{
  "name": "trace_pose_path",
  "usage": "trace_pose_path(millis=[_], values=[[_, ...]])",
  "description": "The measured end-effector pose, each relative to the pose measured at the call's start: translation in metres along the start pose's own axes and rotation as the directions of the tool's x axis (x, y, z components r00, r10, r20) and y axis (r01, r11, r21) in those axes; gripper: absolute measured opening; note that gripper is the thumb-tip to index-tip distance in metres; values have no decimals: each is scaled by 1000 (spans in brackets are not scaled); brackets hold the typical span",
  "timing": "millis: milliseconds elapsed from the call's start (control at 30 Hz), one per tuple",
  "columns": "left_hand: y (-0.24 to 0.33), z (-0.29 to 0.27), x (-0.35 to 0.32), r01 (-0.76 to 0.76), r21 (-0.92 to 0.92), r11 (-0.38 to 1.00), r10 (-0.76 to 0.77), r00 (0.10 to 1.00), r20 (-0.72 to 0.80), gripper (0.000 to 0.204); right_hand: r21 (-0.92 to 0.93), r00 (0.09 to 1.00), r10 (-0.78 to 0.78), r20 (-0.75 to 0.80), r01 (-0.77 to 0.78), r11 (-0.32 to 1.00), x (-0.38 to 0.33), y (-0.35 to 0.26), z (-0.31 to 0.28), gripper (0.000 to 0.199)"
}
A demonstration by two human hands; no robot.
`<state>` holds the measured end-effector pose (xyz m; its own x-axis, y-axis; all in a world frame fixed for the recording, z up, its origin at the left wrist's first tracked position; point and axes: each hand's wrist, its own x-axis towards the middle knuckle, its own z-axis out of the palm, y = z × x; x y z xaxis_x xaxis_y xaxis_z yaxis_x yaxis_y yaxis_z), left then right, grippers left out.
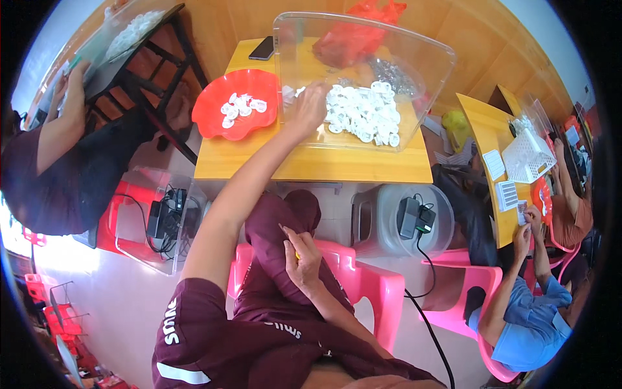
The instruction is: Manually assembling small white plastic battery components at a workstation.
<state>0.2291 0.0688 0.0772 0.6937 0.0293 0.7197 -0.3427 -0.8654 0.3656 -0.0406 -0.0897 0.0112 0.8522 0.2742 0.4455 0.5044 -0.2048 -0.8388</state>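
Observation:
My left hand (310, 107) reaches into a clear plastic bin (427, 84) on the small wooden table (311, 165), its fingers at the edge of a pile of small white plastic rings (366, 113); whether it holds a piece I cannot tell. A red tray (214, 123) with a few white rings sits left of the bin. My right hand (301, 256) rests on my maroon-clad knee, fingers loosely curled, a small yellow bit showing by the thumb.
A red plastic bag (356, 35) and shiny metal parts (392, 74) lie inside the bin. A phone (262, 48) sits at the table's far corner. Pink stools (363, 285), a clear box of cables (159, 220), a grey drum (405, 220). People sit left and right.

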Motion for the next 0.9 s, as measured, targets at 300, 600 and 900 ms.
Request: trace_pose_path(millis=[300,600,900], values=[[1,24,18,53,214,975,-87,984,154,9,20,1000,4,-18,-3,1000,2,6,-2,28],[-2,12,11,6,235,972,-26,996,83,7,163,992,48,-120,-28,986,7,10,2,35],[57,-53,-38,205,-320,925,-170,976,134,15,524,840,515,-172,-364,770,41,-8,-53,32]])
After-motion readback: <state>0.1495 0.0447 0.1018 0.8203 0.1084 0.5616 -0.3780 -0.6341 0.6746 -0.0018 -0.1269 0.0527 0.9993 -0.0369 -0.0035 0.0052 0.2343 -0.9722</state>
